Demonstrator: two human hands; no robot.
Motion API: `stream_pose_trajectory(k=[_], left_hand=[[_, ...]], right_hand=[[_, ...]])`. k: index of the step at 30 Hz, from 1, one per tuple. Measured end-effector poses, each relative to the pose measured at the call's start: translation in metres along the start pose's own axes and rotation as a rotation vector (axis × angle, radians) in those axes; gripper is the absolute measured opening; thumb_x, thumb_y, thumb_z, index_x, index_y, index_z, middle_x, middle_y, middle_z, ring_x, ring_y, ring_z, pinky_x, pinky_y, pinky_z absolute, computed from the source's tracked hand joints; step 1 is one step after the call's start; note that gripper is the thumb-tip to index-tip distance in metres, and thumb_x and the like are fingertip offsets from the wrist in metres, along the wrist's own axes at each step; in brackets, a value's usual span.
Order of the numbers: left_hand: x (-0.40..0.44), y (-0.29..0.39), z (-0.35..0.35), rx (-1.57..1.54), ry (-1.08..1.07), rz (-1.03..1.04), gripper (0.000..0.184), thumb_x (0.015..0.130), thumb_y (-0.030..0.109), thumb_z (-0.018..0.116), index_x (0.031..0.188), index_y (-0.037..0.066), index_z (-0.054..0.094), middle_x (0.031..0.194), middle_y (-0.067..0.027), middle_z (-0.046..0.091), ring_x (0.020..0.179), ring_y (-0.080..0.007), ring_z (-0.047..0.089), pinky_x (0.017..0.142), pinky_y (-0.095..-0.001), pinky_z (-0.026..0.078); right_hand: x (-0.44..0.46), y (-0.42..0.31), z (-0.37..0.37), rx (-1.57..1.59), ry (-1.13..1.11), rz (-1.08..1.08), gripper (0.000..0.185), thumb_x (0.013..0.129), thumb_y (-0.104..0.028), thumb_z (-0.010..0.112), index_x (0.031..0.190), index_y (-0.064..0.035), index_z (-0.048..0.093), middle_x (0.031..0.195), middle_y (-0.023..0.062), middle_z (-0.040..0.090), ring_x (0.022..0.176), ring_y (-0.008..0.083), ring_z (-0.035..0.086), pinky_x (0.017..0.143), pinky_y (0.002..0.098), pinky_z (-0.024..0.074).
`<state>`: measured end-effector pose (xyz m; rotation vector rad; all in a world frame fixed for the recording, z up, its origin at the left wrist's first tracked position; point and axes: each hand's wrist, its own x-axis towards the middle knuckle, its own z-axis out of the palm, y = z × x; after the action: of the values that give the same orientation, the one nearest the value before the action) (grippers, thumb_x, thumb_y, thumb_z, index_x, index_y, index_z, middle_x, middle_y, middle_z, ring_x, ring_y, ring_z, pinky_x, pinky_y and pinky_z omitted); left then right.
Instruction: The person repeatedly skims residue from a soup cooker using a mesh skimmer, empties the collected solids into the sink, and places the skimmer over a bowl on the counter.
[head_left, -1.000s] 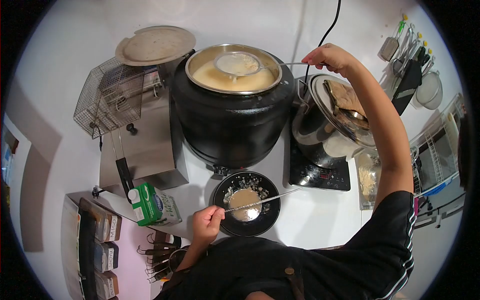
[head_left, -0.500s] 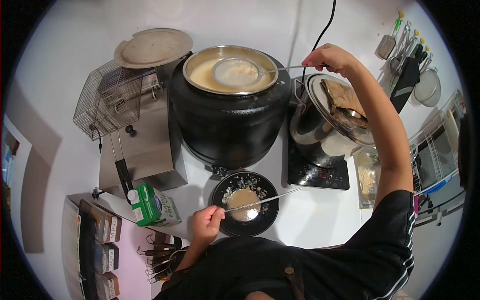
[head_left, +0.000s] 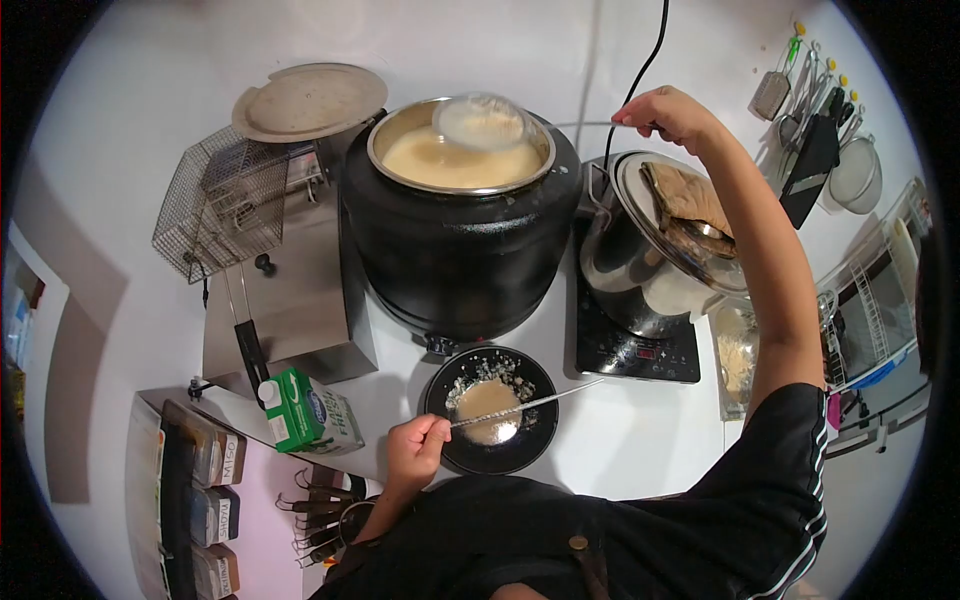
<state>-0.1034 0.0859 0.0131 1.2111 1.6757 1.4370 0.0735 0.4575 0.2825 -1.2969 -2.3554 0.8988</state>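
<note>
My right hand (head_left: 668,118) is closed round the thin handle of a round mesh strainer (head_left: 484,122). Blurred by motion, the strainer is over the back of the black soup kettle (head_left: 455,265), above pale, cloudy broth (head_left: 455,168); some light bits show in its mesh. Low in front, my left hand (head_left: 417,447) grips slim metal chopsticks (head_left: 530,404), whose tips point right, across a black bowl (head_left: 543,440). In that bowl lie a light brown liquid (head_left: 485,405) and chopped pale pieces around its edge. Whether there are one or two sticks is hard to tell.
A lidded steel pot (head_left: 625,262) with a brown cloth on top stands on an induction cooker (head_left: 640,358). Left are a steel fryer (head_left: 290,300), wire basket (head_left: 215,205) and green-and-white carton (head_left: 310,412). Utensils hang on the right wall.
The strainer has risen from the broth's surface towards the kettle's back rim. My left hand and the chopsticks have stayed nearly still over the bowl.
</note>
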Motion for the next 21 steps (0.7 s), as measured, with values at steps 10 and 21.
stream_pose_trajectory(k=[10,21], left_hand=[[0.000,0.001,0.002,0.003,0.012,0.017,0.021,0.080,0.011,0.052,0.064,-0.002,0.053,0.050,-0.0030,0.048,0.048,-0.0061,0.040,0.044,-0.0221,0.032],[-0.001,0.000,0.000,0.006,0.025,-0.010,0.021,0.079,0.012,0.052,0.064,-0.001,0.053,0.050,-0.0035,0.048,0.047,-0.0062,0.040,0.044,-0.0221,0.032]], right_hand=[[-0.001,-0.017,0.000,0.003,0.150,-0.093,0.024,0.066,-0.017,0.055,0.086,-0.0082,0.065,0.055,-0.0030,0.045,0.042,0.0047,0.027,0.038,0.0205,0.0173],[0.037,-0.037,0.026,-0.238,-0.076,0.045,0.020,0.068,-0.015,0.057,0.085,-0.0095,0.066,0.056,0.0015,0.049,0.046,0.0081,0.035,0.037,0.0238,0.0224]])
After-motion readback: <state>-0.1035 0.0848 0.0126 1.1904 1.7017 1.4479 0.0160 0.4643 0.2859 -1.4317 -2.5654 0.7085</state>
